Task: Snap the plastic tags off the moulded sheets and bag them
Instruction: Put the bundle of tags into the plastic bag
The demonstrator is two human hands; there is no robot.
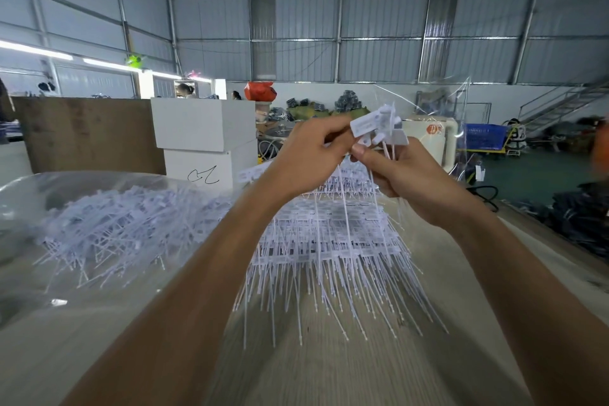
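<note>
Plastic on wood
Matt white plastic tags (379,125); glossy clear bag (29,194); pale, smooth-grained wooden table (329,369)

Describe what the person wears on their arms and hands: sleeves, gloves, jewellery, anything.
Nothing is worn on either. The left hand and right hand are bare, with no gloves, rings or tape in view. Both forearms are bare right down to the bottom edge of the picture, with no sleeve, watch or wristband. The nails look short and unpainted.
</note>
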